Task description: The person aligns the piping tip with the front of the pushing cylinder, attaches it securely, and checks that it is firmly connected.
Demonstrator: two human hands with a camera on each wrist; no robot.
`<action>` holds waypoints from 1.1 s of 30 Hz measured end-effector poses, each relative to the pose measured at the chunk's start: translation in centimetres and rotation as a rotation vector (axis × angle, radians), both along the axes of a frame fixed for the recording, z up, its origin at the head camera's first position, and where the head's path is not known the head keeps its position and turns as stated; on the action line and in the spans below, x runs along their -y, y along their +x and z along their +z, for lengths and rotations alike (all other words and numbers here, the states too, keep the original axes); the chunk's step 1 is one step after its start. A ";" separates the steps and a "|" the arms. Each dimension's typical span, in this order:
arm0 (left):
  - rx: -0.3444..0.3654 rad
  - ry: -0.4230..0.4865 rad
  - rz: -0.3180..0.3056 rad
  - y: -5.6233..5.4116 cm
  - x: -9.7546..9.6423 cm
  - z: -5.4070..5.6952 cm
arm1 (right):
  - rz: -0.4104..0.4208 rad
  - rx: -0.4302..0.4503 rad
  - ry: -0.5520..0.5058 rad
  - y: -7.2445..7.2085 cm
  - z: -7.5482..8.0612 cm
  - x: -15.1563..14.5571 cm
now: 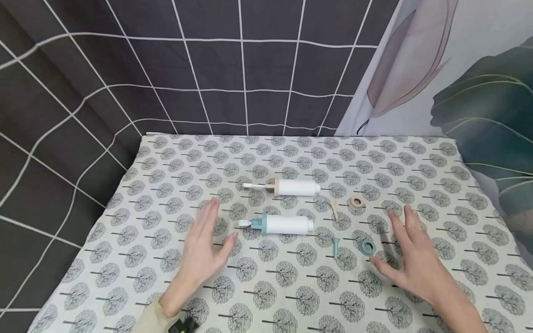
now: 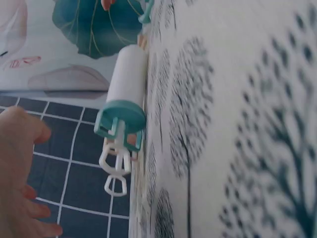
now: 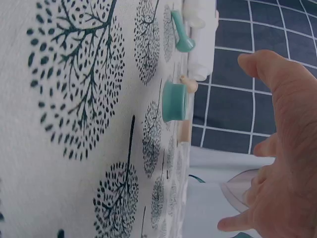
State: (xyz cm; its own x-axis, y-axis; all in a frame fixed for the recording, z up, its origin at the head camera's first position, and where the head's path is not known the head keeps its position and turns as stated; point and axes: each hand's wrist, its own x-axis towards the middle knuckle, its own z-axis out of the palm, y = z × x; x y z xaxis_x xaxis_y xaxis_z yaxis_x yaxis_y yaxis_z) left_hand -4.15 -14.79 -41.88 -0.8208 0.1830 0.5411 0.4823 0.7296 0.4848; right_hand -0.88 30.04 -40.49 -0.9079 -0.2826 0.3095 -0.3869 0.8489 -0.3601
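My left hand [image 1: 201, 247] is held with fingers extended and thumb apart, left of a white syringe-like tube with a teal collar [image 1: 287, 225]. In the left wrist view, white loops stick out of its teal collar [image 2: 119, 115]. My right hand [image 1: 418, 263] is spread and holds nothing, nearest the round teal ring cap [image 1: 368, 247]. Left of that cap lies a small teal nozzle-like piece [image 1: 335, 247]. Farther back rest a matching white tube with a beige collar [image 1: 296, 187], a beige nozzle-like piece [image 1: 334, 209] and a beige ring cap [image 1: 356, 202].
A white cloth with a tree print [image 1: 266, 291] covers the table. Behind it and to the left hangs a dark curtain with a white grid [image 1: 216, 64]. A pale curtain with large leaves [image 1: 487, 106] hangs at the right.
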 end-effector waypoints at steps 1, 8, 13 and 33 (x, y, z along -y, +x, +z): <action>-0.057 0.071 -0.032 -0.2 -0.2 0.0 | 0.009 -0.014 -0.020 -0.1 0.1 0.0; -0.111 0.426 -0.278 -0.8 -2.3 -0.2 | 0.057 -0.097 -0.077 -0.1 -0.3 0.4; -0.023 0.476 -0.309 -0.8 -3.3 -0.5 | 0.071 -0.198 -0.087 0.0 -0.6 0.4; 0.258 0.592 -0.240 -0.2 -7.7 0.3 | 0.101 -0.184 -0.330 0.1 -0.8 0.8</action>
